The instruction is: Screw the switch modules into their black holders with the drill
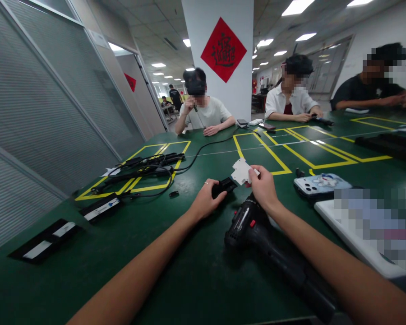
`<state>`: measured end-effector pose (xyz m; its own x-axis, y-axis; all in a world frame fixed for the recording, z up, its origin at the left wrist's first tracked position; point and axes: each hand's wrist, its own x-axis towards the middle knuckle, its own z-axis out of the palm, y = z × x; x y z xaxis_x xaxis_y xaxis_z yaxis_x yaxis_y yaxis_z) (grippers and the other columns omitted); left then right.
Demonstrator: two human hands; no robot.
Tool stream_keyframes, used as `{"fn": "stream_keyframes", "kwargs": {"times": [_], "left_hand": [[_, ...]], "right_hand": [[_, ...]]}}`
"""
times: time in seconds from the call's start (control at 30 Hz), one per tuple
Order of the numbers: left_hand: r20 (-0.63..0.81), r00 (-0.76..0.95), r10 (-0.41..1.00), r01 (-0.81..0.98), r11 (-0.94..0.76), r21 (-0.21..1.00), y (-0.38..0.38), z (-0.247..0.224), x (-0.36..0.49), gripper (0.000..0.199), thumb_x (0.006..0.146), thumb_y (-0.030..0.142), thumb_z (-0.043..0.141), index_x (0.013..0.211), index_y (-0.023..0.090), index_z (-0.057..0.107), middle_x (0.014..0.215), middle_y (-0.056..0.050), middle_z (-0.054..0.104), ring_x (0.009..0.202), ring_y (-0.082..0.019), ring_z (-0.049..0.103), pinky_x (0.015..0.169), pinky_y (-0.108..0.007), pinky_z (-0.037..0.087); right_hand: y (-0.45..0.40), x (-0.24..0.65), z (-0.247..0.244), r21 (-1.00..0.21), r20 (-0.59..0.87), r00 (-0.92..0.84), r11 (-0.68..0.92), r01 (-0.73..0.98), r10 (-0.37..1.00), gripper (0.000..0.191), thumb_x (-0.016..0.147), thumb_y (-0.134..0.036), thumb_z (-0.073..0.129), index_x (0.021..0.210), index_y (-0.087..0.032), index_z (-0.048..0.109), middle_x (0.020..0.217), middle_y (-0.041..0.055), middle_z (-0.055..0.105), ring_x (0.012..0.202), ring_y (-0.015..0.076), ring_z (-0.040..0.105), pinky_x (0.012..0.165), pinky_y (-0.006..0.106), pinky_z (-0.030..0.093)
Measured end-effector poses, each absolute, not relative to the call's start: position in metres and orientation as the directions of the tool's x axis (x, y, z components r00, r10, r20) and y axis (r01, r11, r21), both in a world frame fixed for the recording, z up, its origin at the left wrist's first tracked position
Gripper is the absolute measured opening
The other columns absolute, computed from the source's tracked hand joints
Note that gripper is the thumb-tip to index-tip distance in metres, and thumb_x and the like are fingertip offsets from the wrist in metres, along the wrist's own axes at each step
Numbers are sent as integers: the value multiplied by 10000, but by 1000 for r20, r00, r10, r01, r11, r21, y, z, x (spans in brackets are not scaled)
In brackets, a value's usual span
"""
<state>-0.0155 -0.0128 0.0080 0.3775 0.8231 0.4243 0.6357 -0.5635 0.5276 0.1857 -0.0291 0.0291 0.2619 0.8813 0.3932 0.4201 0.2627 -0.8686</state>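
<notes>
My left hand point(208, 198) is closed around a small black box-like part point(225, 186) just above the green table. Pinched in my right hand point(264, 185) is a thin white plate point(241, 171) with a notched edge, held beside the far end of the black part. The two pieces look very close, and I cannot tell whether they touch. Under my right wrist lies a black cordless power drill point(248, 221) with red buttons, its handle running toward the near right, partly hidden by my forearm.
Black cables point(149, 169) lie in a heap at left. Nearer are black pieces with white labels point(101, 208). A phone point(321, 184) and a white-edged tablet-like device point(334, 225) lie at right. Yellow tape point(267, 153) marks the green table point(176, 280). Several people sit across it.
</notes>
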Motion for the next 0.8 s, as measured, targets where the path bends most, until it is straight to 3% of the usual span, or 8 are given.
{"fn": "stream_keyframes", "kwargs": {"times": [0.17, 0.33, 0.6, 0.7, 0.8], "left_hand": [[387, 411, 825, 679, -561, 474, -15, 8, -18, 501, 829, 443, 513, 1249, 187, 420, 1165, -116, 556, 1055, -257, 552, 914, -430, 433], [288, 434, 854, 736, -520, 433, -21, 31, -30, 708, 693, 484, 661, 1293, 195, 421, 1184, -127, 578, 1064, -290, 565, 919, -440, 445], [204, 20, 979, 954, -80, 288, -108, 77, -132, 672, 726, 608, 535, 1249, 191, 474, 1218, -115, 570, 1074, -306, 566, 930, -457, 451], [10, -113, 994, 937, 104, 335, -141, 66, -165, 656, 720, 630, 515, 1189, 172, 516, 1165, -130, 605, 1013, -320, 604, 870, -456, 499], [-44, -197, 979, 909, 199, 367, -157, 53, -171, 682, 708, 641, 506, 1180, 149, 497, 1161, -159, 606, 1018, -336, 608, 887, -459, 499]], "right_hand": [[-24, 185, 16, -897, 329, 257, 216, 385, 909, 276, 912, -349, 494, 1080, -144, 571, 892, 31, 636, 679, 129, 617, 609, 305, 527], [-27, 184, 18, -893, 335, 228, 231, 386, 914, 275, 906, -343, 506, 1088, -149, 576, 955, 47, 639, 769, 155, 629, 679, 345, 530], [-24, 180, 18, -871, 382, 169, 293, 395, 909, 272, 900, -330, 518, 1094, -149, 577, 1010, 59, 635, 838, 174, 630, 722, 371, 528], [-26, 178, 20, -855, 401, 131, 320, 408, 906, 280, 899, -327, 521, 1111, -152, 573, 1028, 61, 633, 852, 179, 629, 732, 377, 526], [-29, 177, 22, -836, 416, 95, 339, 431, 904, 269, 895, -323, 529, 1097, -154, 583, 1017, 57, 638, 844, 176, 629, 743, 381, 521]]}}
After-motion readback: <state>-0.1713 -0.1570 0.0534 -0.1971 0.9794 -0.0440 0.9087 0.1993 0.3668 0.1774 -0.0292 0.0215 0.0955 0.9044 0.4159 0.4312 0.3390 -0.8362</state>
